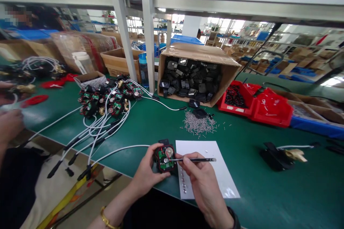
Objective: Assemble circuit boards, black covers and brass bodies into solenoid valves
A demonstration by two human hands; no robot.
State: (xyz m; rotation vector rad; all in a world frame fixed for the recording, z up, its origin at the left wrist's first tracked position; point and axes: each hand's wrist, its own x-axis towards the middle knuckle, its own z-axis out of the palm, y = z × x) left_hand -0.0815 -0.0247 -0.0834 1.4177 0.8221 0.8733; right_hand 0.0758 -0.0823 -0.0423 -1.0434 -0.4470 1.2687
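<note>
My left hand (147, 171) grips a black housing (158, 161) by its sides, its open face turned up. Inside it a green circuit board (162, 157) shows, with a round metal part and red wires; a white cable (126, 147) runs off to the left. Between the thumb and fingers of my right hand (200, 177) is a slim dark pen-like tool (201, 159). Its thin metal tip reaches over the board; whether it touches cannot be made out. Under my right hand lies a white sheet (224, 177) with a row of small shiny round pieces (184, 182) along its left side.
Many small metal pins (198, 123) lie heaped behind the sheet. Beyond stands a cardboard box (225, 64) of black housings, beside red bins (271, 109). Wired assemblies (107, 98) are piled left. Another housing (276, 157) sits right. A co-worker's hand (10, 125) is at far left.
</note>
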